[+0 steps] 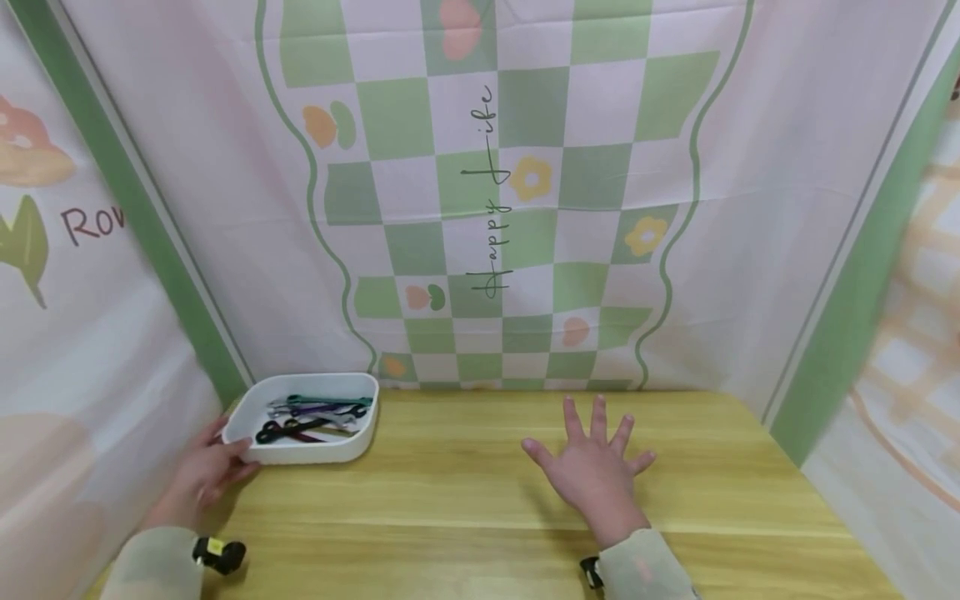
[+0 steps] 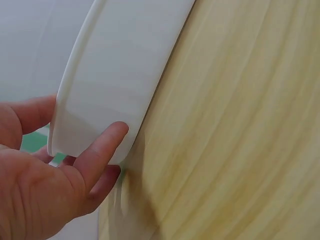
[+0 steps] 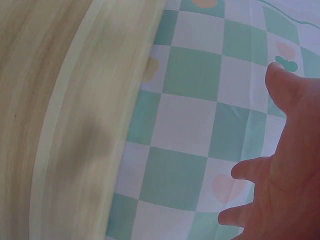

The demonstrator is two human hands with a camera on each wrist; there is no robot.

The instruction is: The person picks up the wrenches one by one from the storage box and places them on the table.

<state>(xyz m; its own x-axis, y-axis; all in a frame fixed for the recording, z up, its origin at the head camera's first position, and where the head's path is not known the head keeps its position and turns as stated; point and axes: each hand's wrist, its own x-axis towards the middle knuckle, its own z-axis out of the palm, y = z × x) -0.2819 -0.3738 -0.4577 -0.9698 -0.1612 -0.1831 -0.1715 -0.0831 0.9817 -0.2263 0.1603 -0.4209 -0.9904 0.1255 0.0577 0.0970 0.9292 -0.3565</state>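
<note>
Nearest the camera are two pale sleeves [image 1: 153, 571] at the lower edge of the head view, a small black device [image 1: 221, 555] with a yellow patch worn at the left wrist and another dark one at the right. The left hand [image 1: 212, 468] grips the near left corner of a white, rounded rectangular tray [image 1: 311, 453], one digit on the rim and others against its outer wall. The right hand [image 1: 596, 471] is released, its fingers straight and spread wide, well apart from the tray, with a shadow on the wood beside it.

The tray sits at the far left of a yellowish wood-grain tabletop [image 1: 450, 492]. Inside lies a loose pile of slim wrenches: a teal one [image 1: 330, 401] along the far side, a purple one [image 1: 309, 410] just in front, a black one [image 1: 281, 432] nearer, with silver and reddish pieces among them.

Beyond the tabletop hangs a whitish cloth [image 1: 408, 192] printed with green checks, flowers and the words "Happy Life"; green-edged printed panels [image 1: 97, 350] stand at either side.
</note>
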